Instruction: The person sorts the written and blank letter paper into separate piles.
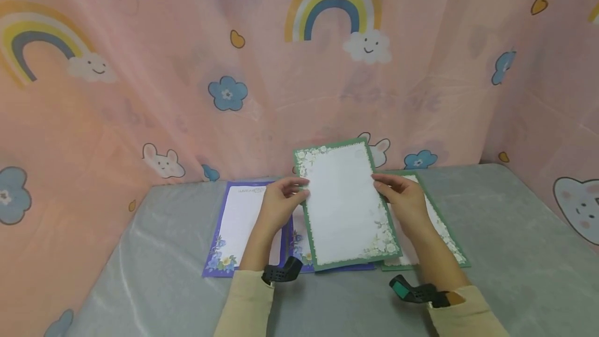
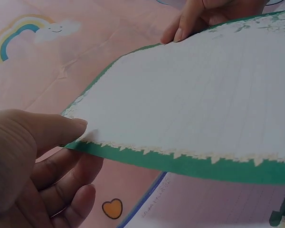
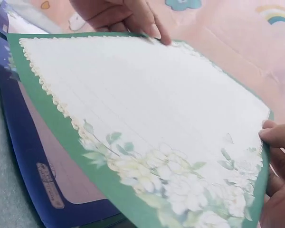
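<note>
A sheet of green-bordered floral stationery paper [image 1: 343, 207] is held up, slightly tilted, over the other sheets. My left hand [image 1: 281, 203] pinches its left edge between thumb and fingers; the left wrist view shows the thumb [image 2: 61, 127] on top and fingers below. At the opposite edge my right hand [image 1: 404, 202] pinches the paper, thumb on the face. White flowers [image 3: 180, 183] decorate its corners. Beneath and to the left lie purple-bordered sheets [image 1: 250, 222] with blue flowers, one partly hidden. Another green-bordered sheet [image 1: 442, 228] lies to the right, partly covered by my right hand and forearm.
Grey cloth [image 1: 154, 254] covers the table. Behind it hangs a pink curtain [image 1: 262, 134] printed with rainbows, flowers and rabbits, which meets the table's back edge just beyond the sheets. A black wrist device [image 1: 283, 270] sits on each wrist.
</note>
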Motion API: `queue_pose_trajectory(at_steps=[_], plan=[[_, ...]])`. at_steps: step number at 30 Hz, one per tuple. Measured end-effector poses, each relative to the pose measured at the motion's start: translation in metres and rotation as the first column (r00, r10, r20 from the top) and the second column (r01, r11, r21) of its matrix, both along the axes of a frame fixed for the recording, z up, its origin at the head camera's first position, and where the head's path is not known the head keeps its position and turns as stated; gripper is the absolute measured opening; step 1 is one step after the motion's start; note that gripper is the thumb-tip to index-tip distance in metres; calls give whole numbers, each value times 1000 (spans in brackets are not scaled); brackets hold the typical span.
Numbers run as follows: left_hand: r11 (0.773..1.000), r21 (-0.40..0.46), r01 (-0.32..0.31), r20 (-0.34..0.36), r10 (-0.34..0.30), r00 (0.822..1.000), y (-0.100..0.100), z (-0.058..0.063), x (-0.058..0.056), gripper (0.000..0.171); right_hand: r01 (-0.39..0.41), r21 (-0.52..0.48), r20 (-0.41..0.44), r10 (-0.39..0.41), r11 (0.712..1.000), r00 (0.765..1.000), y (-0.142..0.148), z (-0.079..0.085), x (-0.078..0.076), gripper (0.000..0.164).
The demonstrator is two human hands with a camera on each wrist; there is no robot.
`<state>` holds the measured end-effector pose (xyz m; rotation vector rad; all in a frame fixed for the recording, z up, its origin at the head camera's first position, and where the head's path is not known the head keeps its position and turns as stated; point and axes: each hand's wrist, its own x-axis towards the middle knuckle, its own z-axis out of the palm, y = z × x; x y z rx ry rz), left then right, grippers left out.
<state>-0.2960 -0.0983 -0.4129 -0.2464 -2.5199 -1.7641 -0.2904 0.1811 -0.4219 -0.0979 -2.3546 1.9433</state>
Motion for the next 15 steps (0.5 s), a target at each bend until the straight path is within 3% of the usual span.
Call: queue_pose_trajectory(at_steps=[5, 15], plan=[[1000, 15, 14, 18, -14, 1000, 4, 2, 2, 26, 37, -6, -7, -37, 999, 999, 1, 8, 3, 37], [996, 75, 50, -60, -45, 997, 19, 10, 7, 22, 131, -84, -60, -137, 988, 989, -2, 26, 10, 33]])
